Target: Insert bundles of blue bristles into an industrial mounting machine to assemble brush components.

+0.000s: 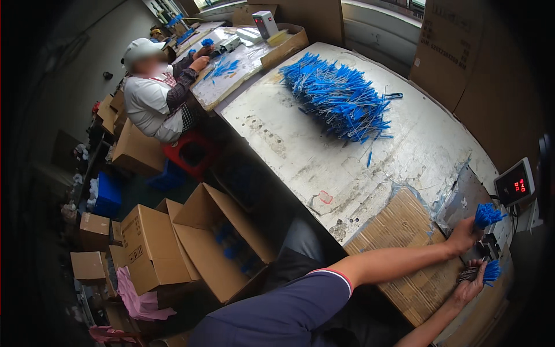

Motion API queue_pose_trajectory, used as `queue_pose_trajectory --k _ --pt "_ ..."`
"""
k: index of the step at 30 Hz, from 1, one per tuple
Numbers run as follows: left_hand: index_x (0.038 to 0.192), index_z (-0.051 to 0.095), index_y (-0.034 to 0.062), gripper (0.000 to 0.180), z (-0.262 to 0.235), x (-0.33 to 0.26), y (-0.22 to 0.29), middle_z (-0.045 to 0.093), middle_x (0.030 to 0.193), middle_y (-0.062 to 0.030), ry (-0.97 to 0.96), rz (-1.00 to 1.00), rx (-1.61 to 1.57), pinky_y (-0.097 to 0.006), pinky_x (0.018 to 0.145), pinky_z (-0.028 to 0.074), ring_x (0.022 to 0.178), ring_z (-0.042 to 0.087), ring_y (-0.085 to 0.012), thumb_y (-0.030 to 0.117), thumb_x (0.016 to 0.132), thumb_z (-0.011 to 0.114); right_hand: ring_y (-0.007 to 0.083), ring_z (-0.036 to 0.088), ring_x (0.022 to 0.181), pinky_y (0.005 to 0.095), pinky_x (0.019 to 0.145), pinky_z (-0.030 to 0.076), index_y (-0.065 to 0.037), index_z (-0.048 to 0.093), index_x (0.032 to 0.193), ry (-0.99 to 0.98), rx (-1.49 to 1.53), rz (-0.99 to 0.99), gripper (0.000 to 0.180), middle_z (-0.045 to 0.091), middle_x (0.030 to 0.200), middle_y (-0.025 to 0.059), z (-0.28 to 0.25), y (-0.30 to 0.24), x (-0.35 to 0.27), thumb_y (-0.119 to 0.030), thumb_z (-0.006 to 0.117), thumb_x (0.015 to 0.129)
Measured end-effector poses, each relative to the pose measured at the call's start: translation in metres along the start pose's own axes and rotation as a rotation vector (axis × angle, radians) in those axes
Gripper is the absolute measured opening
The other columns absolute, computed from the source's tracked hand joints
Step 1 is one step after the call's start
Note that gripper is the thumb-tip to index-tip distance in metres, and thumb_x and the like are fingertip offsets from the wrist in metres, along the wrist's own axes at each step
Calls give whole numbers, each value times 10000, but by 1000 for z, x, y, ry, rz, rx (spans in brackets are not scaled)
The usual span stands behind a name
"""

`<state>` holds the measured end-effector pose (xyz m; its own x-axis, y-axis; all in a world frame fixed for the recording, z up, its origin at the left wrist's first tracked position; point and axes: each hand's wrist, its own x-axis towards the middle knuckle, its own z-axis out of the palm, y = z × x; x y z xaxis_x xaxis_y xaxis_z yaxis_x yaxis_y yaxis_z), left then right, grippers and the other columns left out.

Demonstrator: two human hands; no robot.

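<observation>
Two blue bundles (487,215) — one gripped per hand, left hand (464,234), right hand (469,287), apparently

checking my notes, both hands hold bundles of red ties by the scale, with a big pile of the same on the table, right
Not quite: the ties are blue, not red. The head view shows the left hand holding a blue bundle and the right hand another bundle beside the scale, with the big pile of them on the table.
</observation>
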<state>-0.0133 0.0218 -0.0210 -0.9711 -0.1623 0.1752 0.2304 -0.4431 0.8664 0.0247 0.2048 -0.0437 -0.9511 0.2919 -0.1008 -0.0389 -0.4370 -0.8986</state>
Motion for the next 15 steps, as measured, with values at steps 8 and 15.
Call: queue_pose_trajectory --k 8,15 --pt "1042 585 19 151 1 7 -5 639 759 -33 22 -44 -87 -287 561 468 605 576 -97 25 908 654 169 629 861 346 794 527 -18 648 1086 -166 -6 54 194 677 963 62 -6 -1 2 -204 637 1033" --pt "1059 572 36 152 0 12 -5 628 754 -29 26 -175 -201 -256 517 448 559 551 -82 86 943 657 159 601 797 323 746 511 -13 640 1045 11 71 12 192 661 918 53 -6 -13 -1 -204 640 1032"
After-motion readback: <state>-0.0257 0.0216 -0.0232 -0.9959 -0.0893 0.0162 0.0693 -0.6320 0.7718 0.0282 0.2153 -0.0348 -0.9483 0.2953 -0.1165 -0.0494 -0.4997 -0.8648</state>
